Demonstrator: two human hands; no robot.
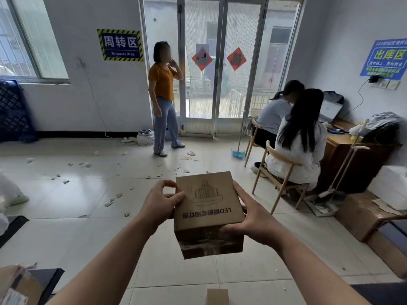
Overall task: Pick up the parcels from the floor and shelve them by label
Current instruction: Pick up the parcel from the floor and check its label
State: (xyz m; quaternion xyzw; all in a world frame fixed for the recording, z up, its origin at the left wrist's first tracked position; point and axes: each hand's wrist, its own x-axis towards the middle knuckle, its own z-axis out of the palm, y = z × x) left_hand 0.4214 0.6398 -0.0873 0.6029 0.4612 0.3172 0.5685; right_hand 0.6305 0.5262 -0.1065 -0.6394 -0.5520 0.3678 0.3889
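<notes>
We hold the box (pixel 209 203) clear of the floor (pixel 88 227), left hand (pixel 161 202) curled round its left edge and right hand (pixel 253 219) clasping its right side, printed top turned up to us, probably so we can find its label

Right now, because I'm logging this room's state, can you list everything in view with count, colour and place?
cardboard box: one, brown, printed top, held mid-frame above the floor
standing person: one, orange top, by the glass doors
seated people: two, at the desk, right
desk: one, brown wood, right wall
laptop: one, open on the desk
wall signs: two, blue, left and right walls
plastic pallet: one, dark blue, below the window
scraps: many, pale, scattered on the floor
left hand: grips the box's left edge
right hand: grips the box's right side
</notes>
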